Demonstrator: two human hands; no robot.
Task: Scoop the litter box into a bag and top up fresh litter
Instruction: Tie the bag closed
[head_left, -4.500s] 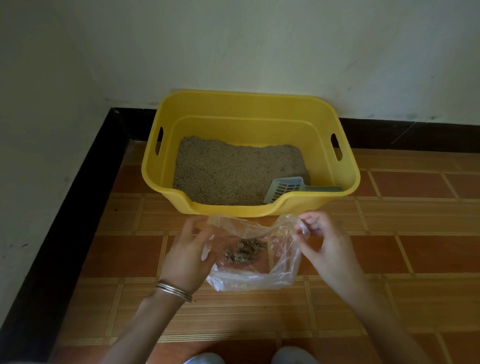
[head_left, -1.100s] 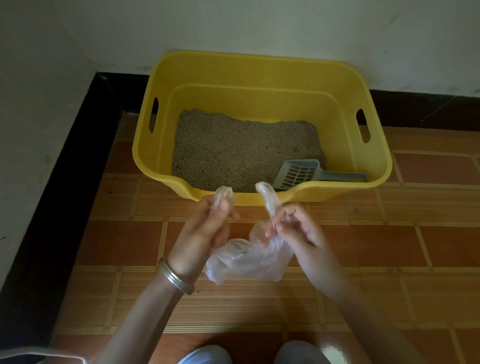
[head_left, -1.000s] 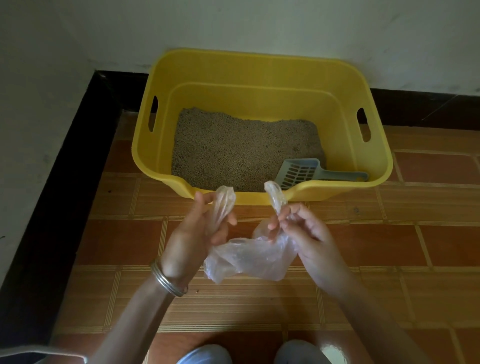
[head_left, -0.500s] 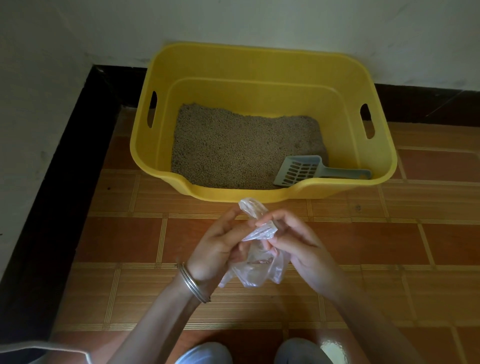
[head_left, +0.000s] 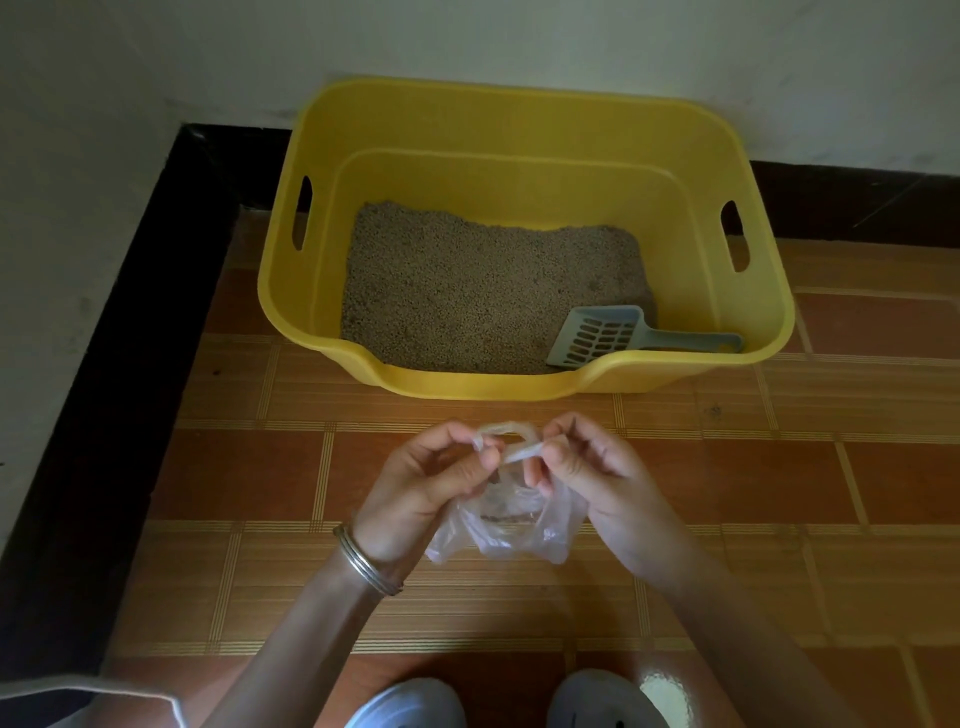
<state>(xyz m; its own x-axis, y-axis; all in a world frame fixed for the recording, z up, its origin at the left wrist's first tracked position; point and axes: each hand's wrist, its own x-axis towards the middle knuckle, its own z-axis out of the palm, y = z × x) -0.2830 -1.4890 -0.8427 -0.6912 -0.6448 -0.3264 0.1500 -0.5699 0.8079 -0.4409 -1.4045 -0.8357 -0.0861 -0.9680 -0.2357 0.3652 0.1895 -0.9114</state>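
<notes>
Thin clear plastic bag (head_left: 511, 522), lower centre of frame: light, limp, slippery. Left hand (head_left: 428, 486) and right hand (head_left: 592, 480) fingers pinching its twisted corners; best gripped there.

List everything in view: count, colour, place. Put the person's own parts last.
litter box: 1, yellow, on the floor against the wall, a handle slot in each end
litter: 1 bed, grey-brown, covering the box bottom
litter scoop: 1, grey-blue, slotted, lying in the box's near right corner, handle pointing right
plastic bag: 1, clear, held above the floor in front of the box, its top twisted into two tails, dark clumps inside
floor tiles: many, reddish-brown and tan
skirting: 1 band, black, along the wall's foot
wall: off-white, behind and left
bangles: silver, on the left wrist; count unclear
shoes: 2, white, bottom edge
left hand: 1, pinching one bag tail
right hand: 1, pinching the other tail
</notes>
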